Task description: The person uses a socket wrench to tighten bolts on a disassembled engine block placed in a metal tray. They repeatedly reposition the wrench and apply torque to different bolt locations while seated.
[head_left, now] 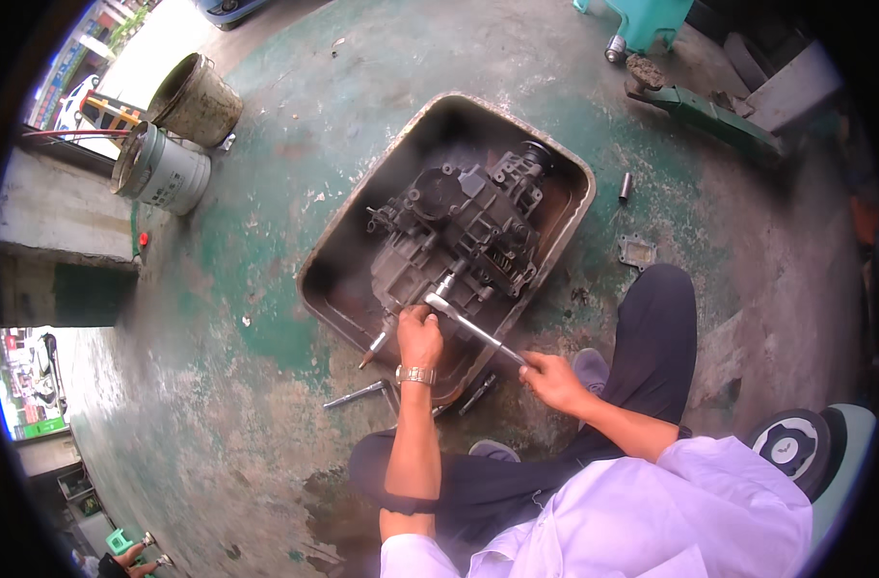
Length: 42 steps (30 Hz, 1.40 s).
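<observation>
A greasy metal gearbox-like assembly (411, 260) lies in a worn grey rectangular tub (326, 241) on the floor in front of me. My right hand (552, 380) is closed round the handle of a ratchet wrench (488, 337). The wrench head meets a shiny socket piece (446, 284) that reaches down onto the assembly. Just left of the wrench head, my left hand (420, 337) has its fingers curled at the tub's near side; what they grip, if anything, is hidden. Beside it a slim metal tool with a brownish tip (376, 347) lies across the rim.
Hand tools (355, 394) lie by the tub's near edge. On the right are a metal cylinder (625, 186), a flat metal plate (637, 252) and a green metal arm (709, 120). Two buckets (174, 173) stand left; a teal stool (647, 21) is far right. A wheel (791, 448) sits behind my right side.
</observation>
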Motion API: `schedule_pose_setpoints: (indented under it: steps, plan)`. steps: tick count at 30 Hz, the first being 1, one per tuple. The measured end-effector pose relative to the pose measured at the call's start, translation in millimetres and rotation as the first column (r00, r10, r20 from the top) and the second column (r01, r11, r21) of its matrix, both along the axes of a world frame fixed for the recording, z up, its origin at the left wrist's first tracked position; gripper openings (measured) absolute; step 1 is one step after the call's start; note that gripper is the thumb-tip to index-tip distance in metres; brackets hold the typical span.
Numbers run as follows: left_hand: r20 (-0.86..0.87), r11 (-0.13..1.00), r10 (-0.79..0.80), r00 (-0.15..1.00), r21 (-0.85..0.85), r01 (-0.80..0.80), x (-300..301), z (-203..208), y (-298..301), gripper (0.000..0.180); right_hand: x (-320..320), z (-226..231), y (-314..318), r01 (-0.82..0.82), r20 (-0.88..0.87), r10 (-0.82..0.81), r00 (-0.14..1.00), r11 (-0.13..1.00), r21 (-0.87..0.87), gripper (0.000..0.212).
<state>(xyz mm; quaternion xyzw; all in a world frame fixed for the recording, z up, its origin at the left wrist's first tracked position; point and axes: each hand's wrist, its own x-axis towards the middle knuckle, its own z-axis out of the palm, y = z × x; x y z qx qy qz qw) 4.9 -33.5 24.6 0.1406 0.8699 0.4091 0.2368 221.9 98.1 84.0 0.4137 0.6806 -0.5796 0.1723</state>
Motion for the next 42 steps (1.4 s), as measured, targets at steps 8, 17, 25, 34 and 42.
schedule_pose_setpoints:
  steps: [8,17,25,34,42]
  plan:
    - [-0.042,1.0,0.016,0.999,-0.017,-0.016,3.0,4.8,-0.6,0.029,-40.2,-104.6,-26.1,-0.375,0.105,0.367,0.924,0.925,0.064,0.032]
    - [0.064,0.992,0.106,0.992,0.063,-0.11,3.1,-5.3,-3.4,0.031,-41.6,93.1,6.6,-0.236,-0.326,0.321,0.889,0.932,0.276,0.044]
    - [0.082,0.989,0.053,0.995,0.134,-0.064,-9.4,-28.8,-9.4,0.028,-238.3,121.4,42.6,-0.182,-0.378,0.442,0.813,0.81,0.557,0.045]
    - [0.065,0.987,-0.028,0.998,0.159,0.018,-5.4,-27.2,-10.1,0.024,-164.5,102.1,33.2,0.023,-0.538,0.427,0.727,0.768,0.64,0.029]
    - [0.063,0.996,0.023,0.998,0.08,-0.028,3.0,-5.5,-5.8,0.025,6.9,8.4,-9.4,0.018,-0.175,0.007,0.984,0.99,0.138,0.037]
